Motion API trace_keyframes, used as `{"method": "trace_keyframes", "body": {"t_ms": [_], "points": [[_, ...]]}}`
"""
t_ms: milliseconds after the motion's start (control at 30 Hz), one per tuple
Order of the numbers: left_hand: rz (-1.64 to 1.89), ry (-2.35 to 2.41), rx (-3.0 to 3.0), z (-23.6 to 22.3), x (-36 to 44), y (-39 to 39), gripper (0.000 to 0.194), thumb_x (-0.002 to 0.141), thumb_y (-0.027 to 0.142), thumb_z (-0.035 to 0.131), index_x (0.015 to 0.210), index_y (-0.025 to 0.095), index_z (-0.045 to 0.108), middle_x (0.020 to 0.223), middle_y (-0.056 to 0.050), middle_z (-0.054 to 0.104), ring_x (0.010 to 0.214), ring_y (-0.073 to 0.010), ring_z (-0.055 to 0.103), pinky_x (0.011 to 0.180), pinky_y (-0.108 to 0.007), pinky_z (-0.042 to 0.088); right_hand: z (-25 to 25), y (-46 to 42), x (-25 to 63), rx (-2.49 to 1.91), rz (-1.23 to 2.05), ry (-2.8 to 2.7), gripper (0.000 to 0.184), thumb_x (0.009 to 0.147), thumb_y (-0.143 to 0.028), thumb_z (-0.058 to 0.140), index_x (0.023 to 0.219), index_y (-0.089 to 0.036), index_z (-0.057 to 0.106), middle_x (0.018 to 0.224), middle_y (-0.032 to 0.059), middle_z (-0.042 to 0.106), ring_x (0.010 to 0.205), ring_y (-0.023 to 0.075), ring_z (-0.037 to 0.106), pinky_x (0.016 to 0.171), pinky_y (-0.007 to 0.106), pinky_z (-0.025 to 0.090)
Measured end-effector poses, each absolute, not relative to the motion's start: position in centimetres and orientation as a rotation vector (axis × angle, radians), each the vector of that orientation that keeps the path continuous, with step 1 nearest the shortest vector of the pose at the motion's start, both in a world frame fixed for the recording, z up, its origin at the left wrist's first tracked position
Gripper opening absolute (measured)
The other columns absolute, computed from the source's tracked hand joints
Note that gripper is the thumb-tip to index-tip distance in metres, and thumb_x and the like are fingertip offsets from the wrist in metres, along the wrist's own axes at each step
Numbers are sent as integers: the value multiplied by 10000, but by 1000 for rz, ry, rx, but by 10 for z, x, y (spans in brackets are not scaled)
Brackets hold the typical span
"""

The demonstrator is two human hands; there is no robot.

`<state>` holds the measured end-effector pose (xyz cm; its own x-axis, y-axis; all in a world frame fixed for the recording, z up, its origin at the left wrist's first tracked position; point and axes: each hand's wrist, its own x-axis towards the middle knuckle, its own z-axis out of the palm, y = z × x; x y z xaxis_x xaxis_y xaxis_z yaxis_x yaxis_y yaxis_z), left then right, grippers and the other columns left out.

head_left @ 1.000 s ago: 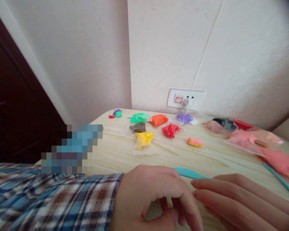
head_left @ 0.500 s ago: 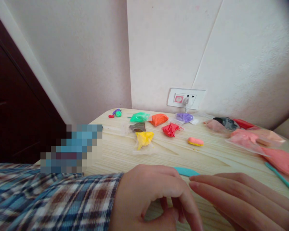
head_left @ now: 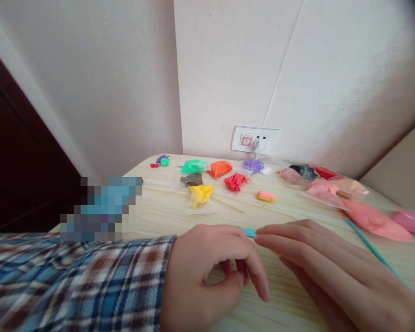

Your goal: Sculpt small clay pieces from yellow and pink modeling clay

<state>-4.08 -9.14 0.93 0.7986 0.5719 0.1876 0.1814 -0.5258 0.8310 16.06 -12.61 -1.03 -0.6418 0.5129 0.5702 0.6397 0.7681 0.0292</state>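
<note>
My left hand (head_left: 210, 272), in a plaid sleeve, rests on the wooden table (head_left: 159, 214) with its fingers curled and the thumb tucked against them; I see nothing in it. My right hand (head_left: 318, 263) lies flat beside it, fingers stretched toward the left hand. It covers most of a teal flat tool (head_left: 249, 232), of which only the tip shows. A speck of yellow (head_left: 276, 253) peeks from under the right fingers.
Small bags of clay lie further back: yellow (head_left: 200, 193), red (head_left: 235, 181), orange (head_left: 219, 168), green (head_left: 193, 166), purple (head_left: 253, 165), brown (head_left: 192, 180). A pink-and-yellow clay piece (head_left: 266, 196), pink bags (head_left: 373, 219), a teal stick (head_left: 370, 246) and a wall socket (head_left: 254, 140) are there too.
My right hand has slid left over the teal tool, hiding most of it, and its fingertips now nearly meet the left hand. The view has shifted slightly.
</note>
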Motion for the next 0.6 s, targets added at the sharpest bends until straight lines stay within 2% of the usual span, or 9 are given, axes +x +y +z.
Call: {"method": "trace_keyframes", "body": {"t_ms": [100,200,300,433,600], "points": [[607,539,2111,7,-42,-91,239,720,-37,417,711,76,627,737,-28,565,718,-109,549,698,-199,447,-6,-128,156,-877,-311,-2402,283,969,-148,229,1057,-152,498,923,47,566,876,154,523,724,251,435],[647,550,2094,3,-42,-89,230,689,-34,424,695,93,616,741,-18,565,682,-99,535,655,-190,439,3,-131,147,-919,-344,-2396,212,963,-177,293,958,-160,505,811,40,558,751,170,524,599,264,446],[654,604,1978,1,-41,-86,195,653,0,436,698,114,588,739,-15,574,663,-110,533,629,-208,442,8,-132,136,-977,-199,-2321,160,920,-120,345,961,-159,495,858,39,538,773,151,513,653,247,464],[648,637,1873,-3,-41,-83,157,675,83,447,771,124,563,758,-30,568,690,-138,547,652,-261,460,3,-126,128,-995,-7,-2250,261,892,-42,340,1073,-184,463,951,26,542,865,124,512,738,226,449],[592,652,1711,-2,-42,-85,183,722,151,479,900,139,520,726,-7,543,711,-132,558,673,-256,437,-1,-119,132,-1052,21,-2165,92,918,-152,421,927,-197,501,827,-1,547,758,128,515,661,226,439]]}}
